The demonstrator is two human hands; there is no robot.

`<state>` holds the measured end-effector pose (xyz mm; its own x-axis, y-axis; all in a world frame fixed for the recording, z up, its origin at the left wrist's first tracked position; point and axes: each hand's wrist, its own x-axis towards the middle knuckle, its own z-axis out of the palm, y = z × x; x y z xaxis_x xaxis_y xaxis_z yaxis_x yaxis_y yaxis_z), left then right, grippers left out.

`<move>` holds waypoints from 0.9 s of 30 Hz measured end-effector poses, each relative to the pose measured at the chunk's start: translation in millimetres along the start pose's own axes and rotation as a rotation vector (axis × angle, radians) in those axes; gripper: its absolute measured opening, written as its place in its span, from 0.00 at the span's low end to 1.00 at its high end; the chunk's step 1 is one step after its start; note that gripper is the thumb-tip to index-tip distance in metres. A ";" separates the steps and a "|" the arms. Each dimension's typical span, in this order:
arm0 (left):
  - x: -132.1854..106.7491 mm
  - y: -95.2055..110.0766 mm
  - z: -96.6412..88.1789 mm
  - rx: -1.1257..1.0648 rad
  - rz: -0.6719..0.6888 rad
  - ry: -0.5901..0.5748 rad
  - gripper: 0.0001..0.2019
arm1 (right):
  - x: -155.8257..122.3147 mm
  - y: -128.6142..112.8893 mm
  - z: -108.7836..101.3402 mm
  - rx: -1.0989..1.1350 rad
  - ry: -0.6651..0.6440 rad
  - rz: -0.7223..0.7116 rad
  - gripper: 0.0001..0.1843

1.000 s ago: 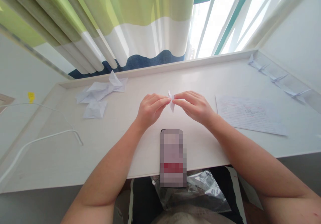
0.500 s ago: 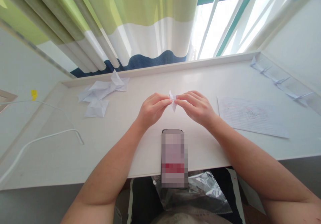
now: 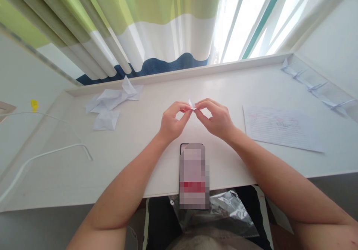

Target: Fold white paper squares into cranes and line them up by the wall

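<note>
Between my two hands is a small piece of folded white paper (image 3: 191, 103), one pointed flap standing up above the fingertips. My left hand (image 3: 175, 118) pinches its left side with thumb and fingers. From the right, my right hand (image 3: 214, 116) pinches the other side, and the fingertips of both hands nearly meet. Most of the paper's lower part is hidden by the fingers. Just below the hands lies a phone (image 3: 192, 175) with a blurred screen, its near end reaching past the desk edge.
Folded white papers (image 3: 109, 100) lie at the desk's back left. A written sheet (image 3: 282, 128) lies to the right, and a row of folded paper pieces (image 3: 316, 87) runs along the right edge. A white cable (image 3: 56, 151) crosses the left side. Clear plastic (image 3: 232, 212) covers my lap.
My fingers have bent more, with thumbs lower and gaps opened between thumbs and fingers. The paper's lower point, visible before, is now out of sight.
</note>
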<state>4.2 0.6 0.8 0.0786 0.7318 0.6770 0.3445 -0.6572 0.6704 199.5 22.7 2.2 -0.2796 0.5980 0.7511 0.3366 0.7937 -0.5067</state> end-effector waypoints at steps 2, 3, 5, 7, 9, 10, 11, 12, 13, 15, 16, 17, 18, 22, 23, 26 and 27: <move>0.0 1.1 1.1 -0.023 -0.044 0.014 0.08 | 0.5 -2.3 0.9 0.047 0.004 0.110 0.04; 0.1 1.1 1.3 -0.021 -0.054 0.021 0.09 | 0.8 -3.5 1.3 0.078 0.011 0.165 0.03; 0.7 0.6 1.7 0.000 -0.044 0.026 0.10 | 1.5 -5.5 2.4 0.146 0.023 0.250 0.02; 1.0 -0.3 2.8 0.021 -0.022 0.028 0.11 | 2.1 -6.1 3.5 0.207 0.028 0.298 0.03; 0.9 -1.4 4.9 0.019 -0.020 0.045 0.10 | 2.4 -5.2 4.2 0.251 0.014 0.317 0.04; 0.6 -2.1 6.3 0.009 -0.030 0.062 0.10 | 2.5 -4.3 4.3 0.266 -0.003 0.323 0.04; 0.3 -2.9 7.6 -0.001 -0.045 0.081 0.10 | 2.6 -3.3 4.3 0.277 -0.026 0.329 0.05; 0.0 -3.9 8.8 -0.009 -0.057 0.098 0.10 | 2.7 -2.4 4.0 0.284 -0.052 0.334 0.06; -0.3 -4.9 9.8 -0.012 -0.067 0.113 0.11 | 2.9 -1.7 3.7 0.285 -0.078 0.339 0.07; -0.8 -6.8 10.8 -0.006 -0.071 0.125 0.12 | 3.2 -1.2 3.1 0.272 -0.107 0.335 0.07; -1.0 -7.5 10.9 0.000 -0.066 0.124 0.12 | 3.4 -1.3 3.1 0.260 -0.106 0.324 0.07; -1.1 -8.0 10.9 0.006 -0.058 0.120 0.13 | 3.4 -1.6 3.3 0.248 -0.095 0.309 0.07; -1.2 -8.2 10.9 0.008 -0.046 0.113 0.13 | 3.4 -2.0 3.8 0.234 -0.076 0.294 0.06; -2.1 -7.4 11.0 0.000 -0.004 0.080 0.11 | 2.8 -3.0 6.6 0.202 0.010 0.284 0.04; -2.3 -7.4 10.9 -0.011 -0.013 0.081 0.11 | 2.7 -2.9 7.1 0.207 0.022 0.291 0.04; -1.8 -9.2 9.7 -0.089 -0.115 0.154 0.11 | 2.8 -1.8 8.3 0.273 0.074 0.329 0.03; -1.2 -10.4 9.0 -0.138 -0.167 0.182 0.13 | 2.9 -1.1 8.8 0.307 0.093 0.348 0.03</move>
<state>9.0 8.2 -9.7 -0.1420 0.7959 0.5885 0.2068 -0.5576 0.8040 190.3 24.6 1.2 -0.1107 0.8332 0.5418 0.1104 0.5521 -0.8264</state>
